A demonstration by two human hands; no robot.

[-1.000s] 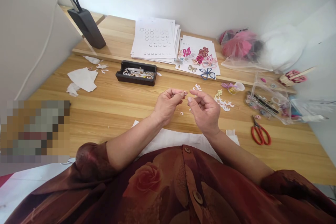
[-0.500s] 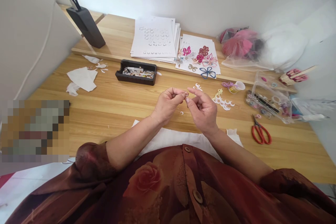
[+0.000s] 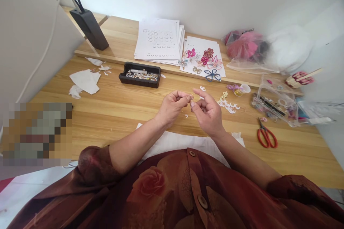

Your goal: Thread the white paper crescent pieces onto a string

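Above the middle of the wooden table [image 3: 113,111], my left hand [image 3: 171,109] pinches a tiny ring-like piece [image 3: 191,97] between thumb and forefinger. What it is exactly is too small to make out. Close on its right is my right hand [image 3: 209,117], thumb and forefinger apart and the other fingers curled; its thumb tip is near the piece, and whether they touch I cannot tell. A small white crescent [image 3: 186,116] lies on the table below the hands. More white paper-like crescents [image 3: 229,106] lie to the right, beside a yellow looped piece [image 3: 223,97].
Behind are a black tray [image 3: 139,83] of beads, stacked printed sheets [image 3: 158,39] and flower shapes [image 3: 212,75] on paper. Red-handled pliers [image 3: 267,139], a small cup [image 3: 242,89] and a clear plastic box [image 3: 279,105] stand right. Paper scraps [image 3: 85,80] lie left.
My right thumb and forefinger have spread slightly apart around the ring-like piece. My left hand keeps its pinch in nearly the same place.
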